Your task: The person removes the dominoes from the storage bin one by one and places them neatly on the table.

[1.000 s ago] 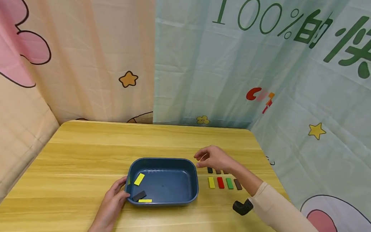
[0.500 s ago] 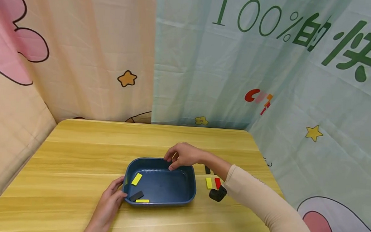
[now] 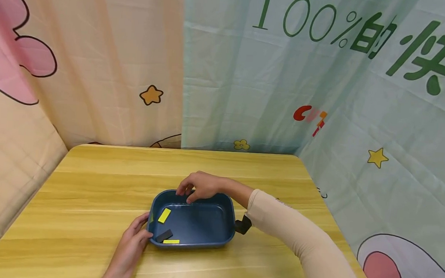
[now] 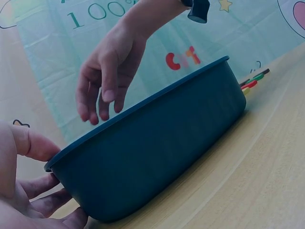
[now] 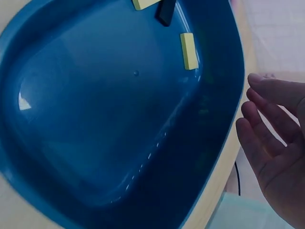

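A dark blue plastic basin (image 3: 201,226) stands on the table, holding a yellow rectangular block (image 3: 164,215), a black block (image 3: 164,235) and a second yellow block (image 3: 171,241) at its left end. My left hand (image 3: 130,244) grips the basin's left end, thumb at the rim and fingers against the outer wall, as the left wrist view shows. Over the far rim hovers my right hand (image 3: 202,185), its fingers loosely bent; the right wrist view shows nothing between the fingertips (image 5: 255,78). The three blocks also appear there, at the top.
Beyond the basin's right end, red, green and other coloured blocks (image 4: 252,83) lie on the wooden table (image 3: 98,190); the right sleeve (image 3: 279,216) hides them in the head view. A black wrist device (image 3: 243,225) hangs under that sleeve. Printed curtains (image 3: 229,92) surround the table.
My right hand has moved left, from beside the coloured blocks at the right to over the basin's far rim. The left hand, basin and its blocks have stayed in place.
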`<state>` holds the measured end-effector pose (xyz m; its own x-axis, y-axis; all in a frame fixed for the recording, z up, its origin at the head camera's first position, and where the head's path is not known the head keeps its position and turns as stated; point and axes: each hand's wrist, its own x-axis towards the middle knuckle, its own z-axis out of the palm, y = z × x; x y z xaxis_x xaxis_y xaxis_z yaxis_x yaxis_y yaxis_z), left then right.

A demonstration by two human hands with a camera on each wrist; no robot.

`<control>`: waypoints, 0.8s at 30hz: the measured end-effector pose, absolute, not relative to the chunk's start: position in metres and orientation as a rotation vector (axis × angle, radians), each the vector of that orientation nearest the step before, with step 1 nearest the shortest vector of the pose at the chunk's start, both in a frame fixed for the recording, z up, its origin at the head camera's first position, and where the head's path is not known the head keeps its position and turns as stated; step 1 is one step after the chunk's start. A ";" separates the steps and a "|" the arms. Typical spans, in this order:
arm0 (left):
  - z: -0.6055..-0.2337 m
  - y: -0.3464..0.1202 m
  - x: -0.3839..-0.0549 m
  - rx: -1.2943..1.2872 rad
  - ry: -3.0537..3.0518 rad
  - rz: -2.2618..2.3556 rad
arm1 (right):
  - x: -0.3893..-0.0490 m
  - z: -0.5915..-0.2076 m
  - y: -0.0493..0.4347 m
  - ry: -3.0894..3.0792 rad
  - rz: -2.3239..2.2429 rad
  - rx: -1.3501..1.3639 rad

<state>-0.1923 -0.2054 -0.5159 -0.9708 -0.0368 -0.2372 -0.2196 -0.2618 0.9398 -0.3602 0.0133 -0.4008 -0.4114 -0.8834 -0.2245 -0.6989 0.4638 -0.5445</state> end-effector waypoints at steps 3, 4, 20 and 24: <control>-0.514 -0.205 -0.193 -0.313 1.833 2.403 | -0.363 -0.407 -0.001 2.201 -0.488 -1.353; -0.514 -0.205 -0.193 -0.305 1.836 2.408 | -0.364 -0.410 -0.006 2.189 -0.479 -1.367; -0.516 -0.207 -0.192 -0.267 1.848 2.426 | -0.364 -0.446 -0.059 2.059 -0.127 -1.477; -0.518 -0.206 -0.192 -0.266 1.838 2.419 | -0.364 -0.456 -0.062 2.041 -0.067 -1.500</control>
